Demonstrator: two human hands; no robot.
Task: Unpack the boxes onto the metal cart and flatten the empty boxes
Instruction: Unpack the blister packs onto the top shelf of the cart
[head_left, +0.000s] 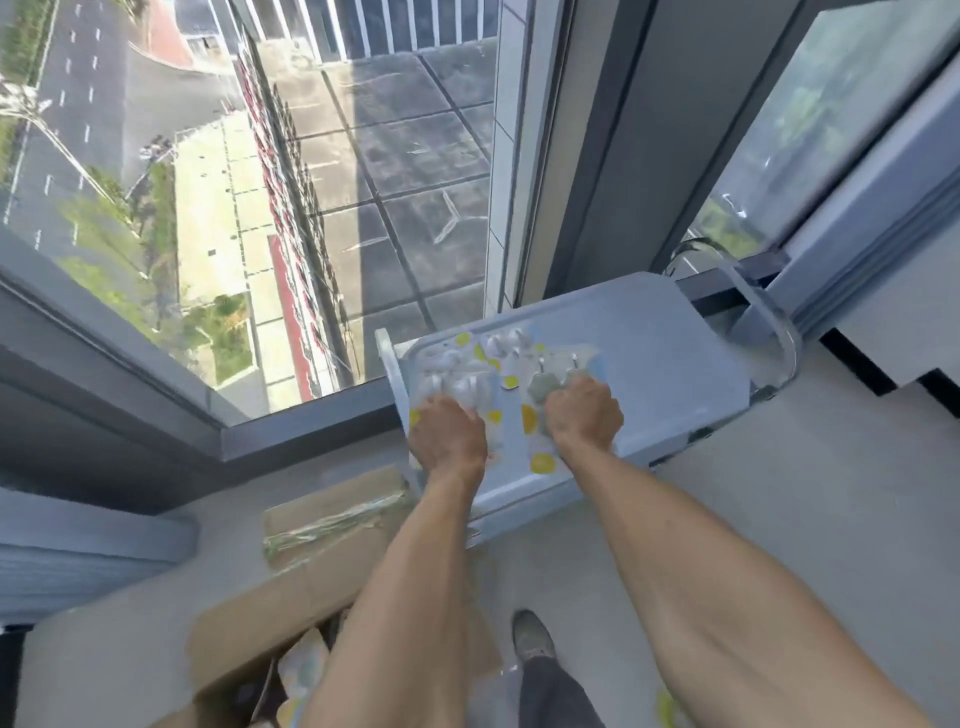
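Head view: left hand (448, 434) and right hand (584, 413) each grip blurred lemon-print packs (511, 382) lying on the metal cart (670, 358). An open cardboard box (249, 639) below holds more packs, partly hidden by the forearms.

Your metal cart (675, 364) sits by the window, pale grey, its flat top tray angled across the view with a curved handle at the far right end. On its left half you've got clear plastic packs (498, 374) with yellow dots lying flat, side by side and overlapping; what's inside is too blurred to tell. Below left on the floor, your open cardboard box (234, 634) shows more dotted packs inside, one flap taped and lying out towards the cart.
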